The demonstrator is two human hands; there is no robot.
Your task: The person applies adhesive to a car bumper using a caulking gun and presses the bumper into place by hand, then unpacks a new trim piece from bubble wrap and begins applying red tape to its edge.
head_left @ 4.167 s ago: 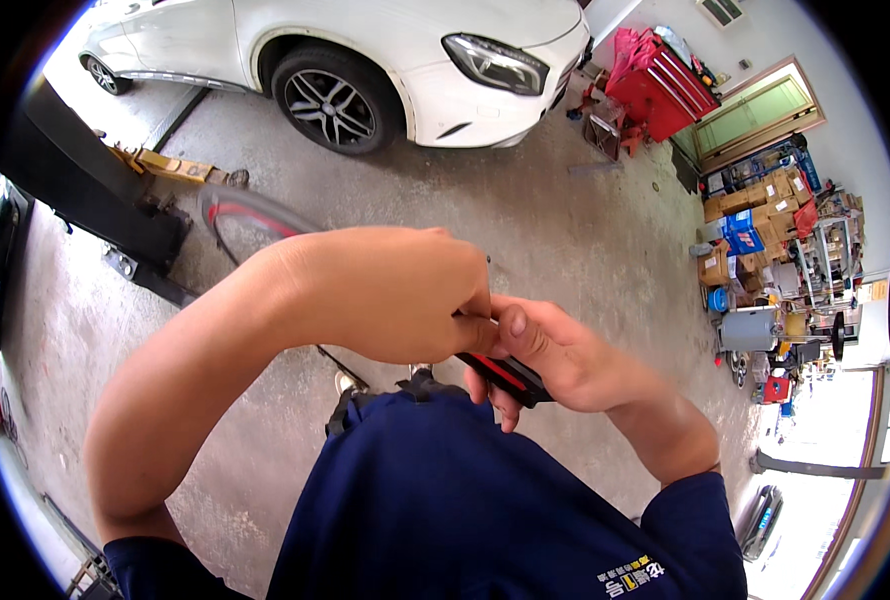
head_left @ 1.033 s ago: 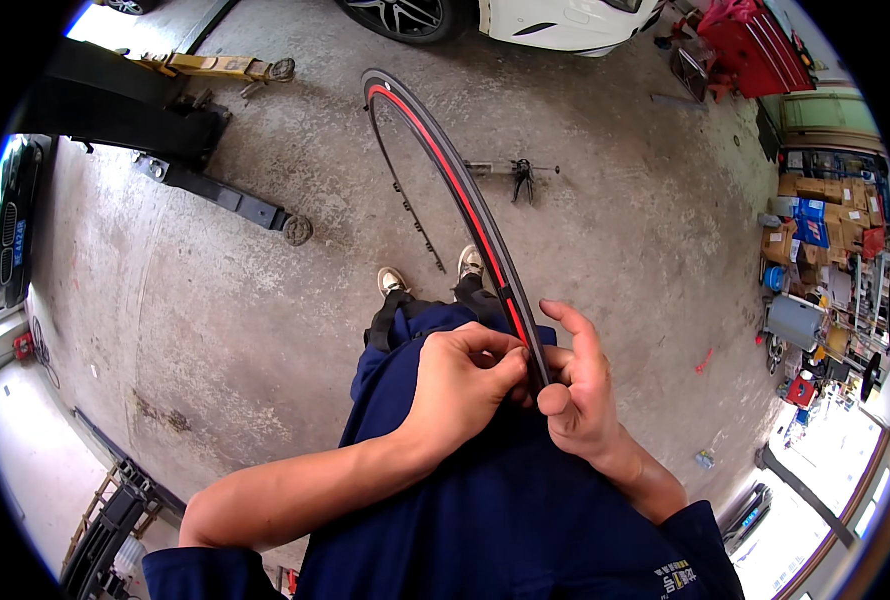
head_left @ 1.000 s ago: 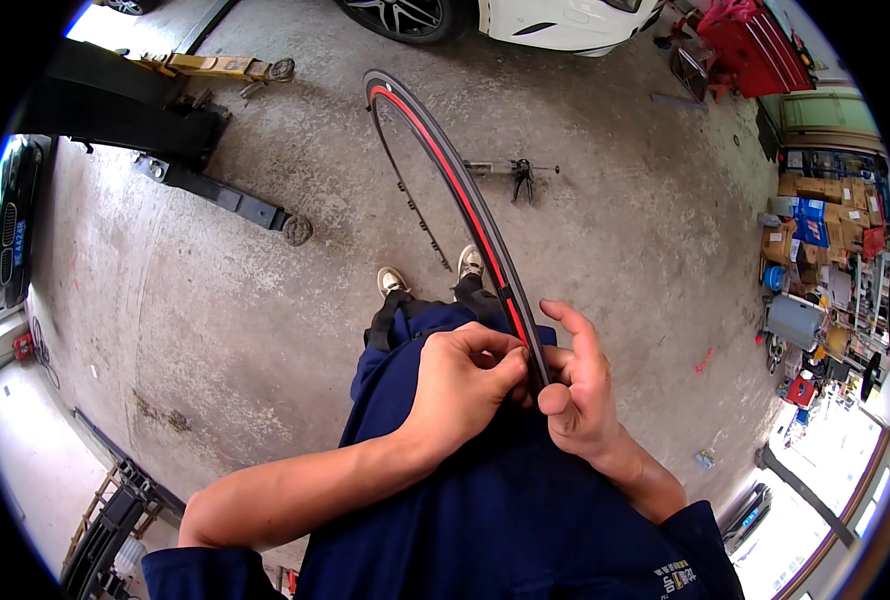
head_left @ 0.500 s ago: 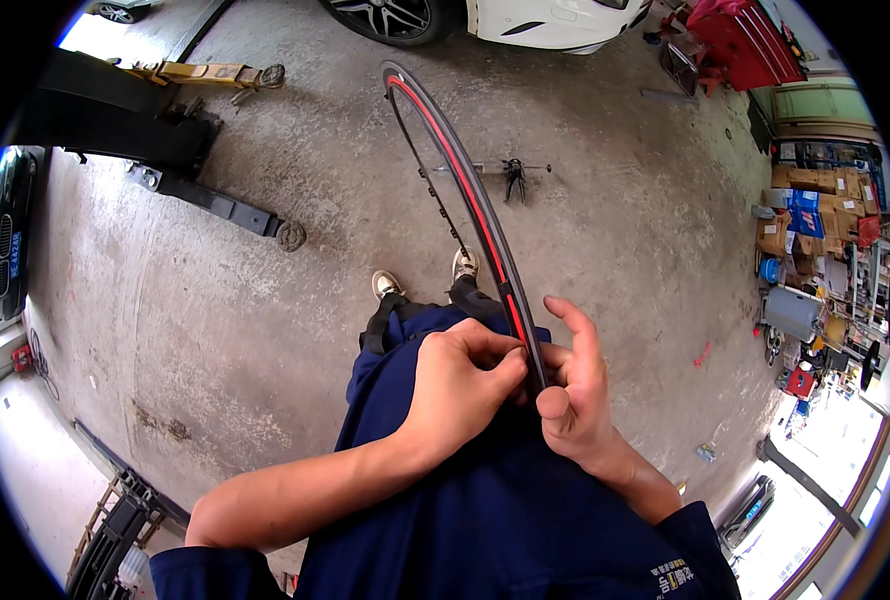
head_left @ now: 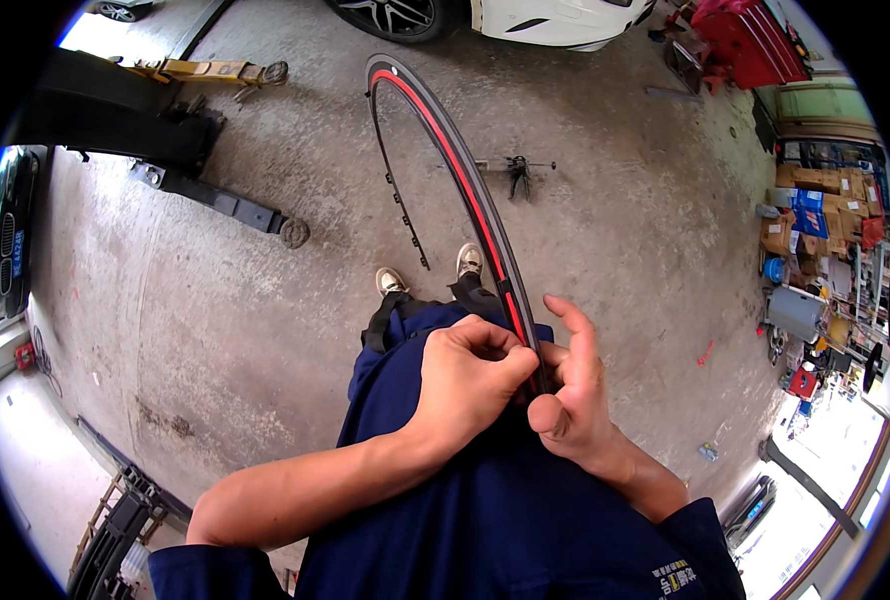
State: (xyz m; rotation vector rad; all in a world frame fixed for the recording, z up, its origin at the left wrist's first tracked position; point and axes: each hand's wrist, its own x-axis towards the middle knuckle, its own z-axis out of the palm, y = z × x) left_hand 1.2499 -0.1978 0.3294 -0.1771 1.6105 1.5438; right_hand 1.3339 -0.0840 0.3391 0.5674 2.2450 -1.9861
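A long, curved black trim strip (head_left: 476,200), shaped like a wheel-arch trim, rises from my hands and bends away over the floor. A red band runs along its inner face, and small dark clips dot its thin, drooping far end. My left hand (head_left: 470,375) is closed at the strip's near end, thumb and forefinger pinched against the red band. From the other side my right hand (head_left: 580,400) supports the same end; its forefinger points up and its thumb sticks out, while the remaining fingers are partly hidden behind the strip.
A black tool like a caulking gun (head_left: 518,178) lies on the concrete floor ahead. Lift arms (head_left: 220,203) reach in from the left. A white car (head_left: 550,25) stands at the top, beside a red tool cabinet (head_left: 750,40). Boxes (head_left: 830,215) and parts crowd the right side.
The trim strip's far end has swung a little to the left, and its loop looks wider. Both hands keep their hold near the same spot, with only slight finger shifts.
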